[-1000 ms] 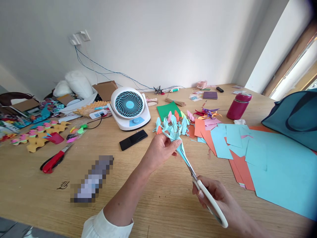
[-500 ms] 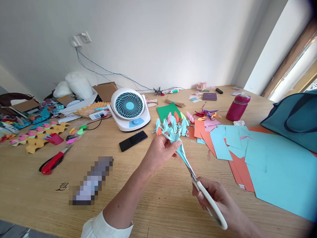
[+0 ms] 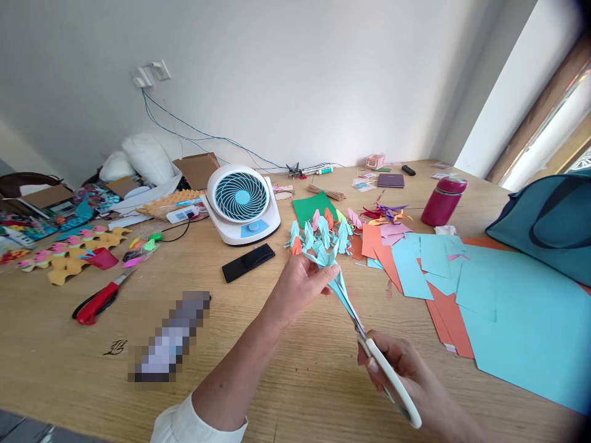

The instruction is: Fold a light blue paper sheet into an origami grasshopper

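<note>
Pinched between the thumb and fingers of my left hand (image 3: 302, 280) is a light blue folded paper piece (image 3: 329, 261) with pointed petals. My right hand (image 3: 399, 363) is wrapped round the white handles of a pair of scissors (image 3: 388, 375). Their blades point up and left and lie against the lower part of the folded paper; whether they cut into it I cannot tell. Just behind my left hand stands a cluster of folded paper shapes (image 3: 324, 232), mostly light blue, with a few pink and orange ones.
Light blue sheets (image 3: 530, 320) and orange paper (image 3: 455, 314) cover the right side. A magenta flask (image 3: 443, 202) and a blue bag (image 3: 549, 221) stand beyond. A white fan (image 3: 242, 203), a black case (image 3: 248, 262) and red-handled scissors (image 3: 98, 303) are to the left.
Both hands hold nearly the same pose. The scissors and my right hand have shifted very slightly left; the folded paper stays in my left hand.
</note>
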A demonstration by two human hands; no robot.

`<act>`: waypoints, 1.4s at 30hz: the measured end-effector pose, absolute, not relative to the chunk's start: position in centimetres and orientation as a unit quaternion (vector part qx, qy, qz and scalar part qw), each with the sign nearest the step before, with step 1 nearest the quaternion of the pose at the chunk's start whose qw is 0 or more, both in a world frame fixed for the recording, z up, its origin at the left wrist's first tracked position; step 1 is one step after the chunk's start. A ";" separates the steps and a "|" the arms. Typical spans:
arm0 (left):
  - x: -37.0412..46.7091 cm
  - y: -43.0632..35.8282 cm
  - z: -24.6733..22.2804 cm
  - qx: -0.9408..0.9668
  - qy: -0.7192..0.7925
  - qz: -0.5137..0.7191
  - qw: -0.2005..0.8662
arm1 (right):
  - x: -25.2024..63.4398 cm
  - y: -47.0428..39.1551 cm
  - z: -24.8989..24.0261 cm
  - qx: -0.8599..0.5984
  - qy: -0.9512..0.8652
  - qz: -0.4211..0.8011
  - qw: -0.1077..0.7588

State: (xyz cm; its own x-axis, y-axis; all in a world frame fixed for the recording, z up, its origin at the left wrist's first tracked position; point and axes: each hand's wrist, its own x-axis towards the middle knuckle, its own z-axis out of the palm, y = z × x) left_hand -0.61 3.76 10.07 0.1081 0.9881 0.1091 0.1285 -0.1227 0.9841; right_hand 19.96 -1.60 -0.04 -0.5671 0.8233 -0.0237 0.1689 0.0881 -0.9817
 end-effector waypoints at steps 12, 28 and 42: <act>-0.4 3.8 9.8 0.577 0.472 0.467 0.475 | 19.9 -1.6 0.4 -0.369 -0.677 0.570 0.284; -0.2 3.7 9.9 0.555 0.468 0.485 0.487 | 19.6 -1.6 0.7 -0.368 -0.674 0.570 0.292; -0.1 3.4 9.8 0.584 0.479 0.493 0.433 | 19.7 -1.6 0.8 -0.368 -0.665 0.583 0.287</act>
State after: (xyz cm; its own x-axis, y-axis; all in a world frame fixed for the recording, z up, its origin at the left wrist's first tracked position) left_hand -0.08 3.44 9.83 0.0552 0.9853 0.1618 0.1318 -0.1678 0.9770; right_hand 19.70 -1.62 0.82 -0.5643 0.8242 -0.0470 0.1552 0.0499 -0.9866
